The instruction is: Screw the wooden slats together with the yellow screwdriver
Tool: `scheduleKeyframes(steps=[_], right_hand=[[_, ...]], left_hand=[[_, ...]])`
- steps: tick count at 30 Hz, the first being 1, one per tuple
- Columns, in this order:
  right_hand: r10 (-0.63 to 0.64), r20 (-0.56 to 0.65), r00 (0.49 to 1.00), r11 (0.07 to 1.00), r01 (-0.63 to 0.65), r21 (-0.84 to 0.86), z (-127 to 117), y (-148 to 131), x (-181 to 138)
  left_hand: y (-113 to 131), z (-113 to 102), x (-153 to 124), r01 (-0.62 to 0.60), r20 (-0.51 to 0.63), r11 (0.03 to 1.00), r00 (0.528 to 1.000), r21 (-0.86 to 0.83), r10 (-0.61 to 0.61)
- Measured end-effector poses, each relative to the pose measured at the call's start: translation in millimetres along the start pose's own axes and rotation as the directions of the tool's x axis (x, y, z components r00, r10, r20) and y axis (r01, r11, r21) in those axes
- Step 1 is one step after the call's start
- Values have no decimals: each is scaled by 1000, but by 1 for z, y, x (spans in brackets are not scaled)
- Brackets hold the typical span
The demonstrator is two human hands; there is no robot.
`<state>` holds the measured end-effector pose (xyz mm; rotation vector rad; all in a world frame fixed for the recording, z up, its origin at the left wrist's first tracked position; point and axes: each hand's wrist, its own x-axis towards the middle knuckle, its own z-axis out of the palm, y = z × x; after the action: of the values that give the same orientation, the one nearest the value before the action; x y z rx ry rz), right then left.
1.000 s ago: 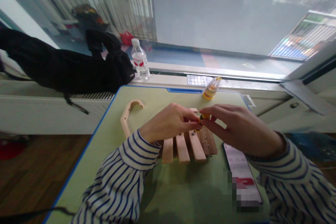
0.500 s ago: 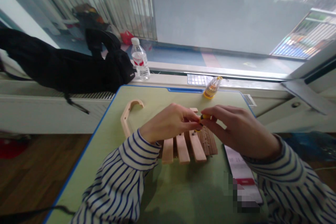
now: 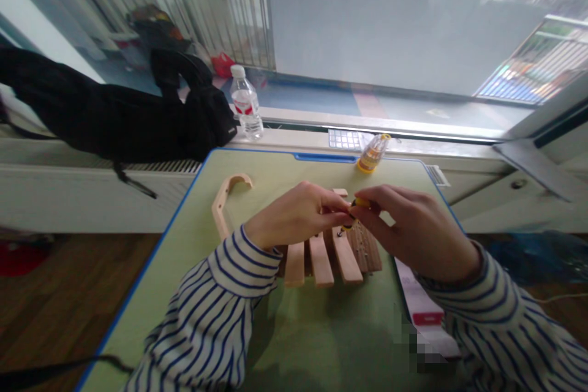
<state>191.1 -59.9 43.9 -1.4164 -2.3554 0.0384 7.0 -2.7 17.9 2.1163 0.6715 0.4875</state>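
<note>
My right hand (image 3: 407, 220) pinches a small yellow-and-black screwdriver (image 3: 362, 203) between thumb and fingertips. The thumb and forefinger of my left hand (image 3: 305, 214) close on the same tool from the other side; fingertips hide its middle. Its lower end points down at a dark screw on the rightmost pale wooden slat (image 3: 348, 260). Two more pale slats, a middle one (image 3: 321, 261) and a left one (image 3: 294, 264), lie beside it across a brown grooved wooden board (image 3: 367, 248). My left hand covers the far part of the slats.
A curved wooden piece (image 3: 221, 201) lies left on the green table (image 3: 285, 331). A phone (image 3: 420, 300) sits under my right forearm. A yellow-capped bottle (image 3: 373, 154) stands at the back edge. On the sill are a water bottle (image 3: 247, 104) and a black bag (image 3: 138, 119).
My right wrist and forearm have shifted slightly, covering more of the phone. Both hands stay at the screwdriver, and the slats lie as before.
</note>
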Motion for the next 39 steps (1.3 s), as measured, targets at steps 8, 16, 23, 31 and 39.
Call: scheduleKeyframes(steps=[8, 16, 23, 31, 39], right_hand=[[6, 61, 998, 1000, -6, 12, -5, -1, 4], [-88, 136, 987, 996, 87, 19, -12, -1, 7], [-101, 169, 980, 995, 103, -2, -12, -2, 11], [-104, 172, 980, 994, 109, -17, -11, -3, 9], [-80, 146, 986, 997, 81, -5, -12, -3, 8]], left_hand=[[1, 0, -1, 20, -8, 999, 1000, 31, -20], [-4, 0, -3, 13, 7, 999, 1000, 40, -13], [-5, 1, -2, 14, 2, 1000, 1000, 17, -14], [-3, 1, -1, 27, 6, 999, 1000, 35, -27], [-1, 1, -1, 19, 0, 998, 1000, 54, -19]])
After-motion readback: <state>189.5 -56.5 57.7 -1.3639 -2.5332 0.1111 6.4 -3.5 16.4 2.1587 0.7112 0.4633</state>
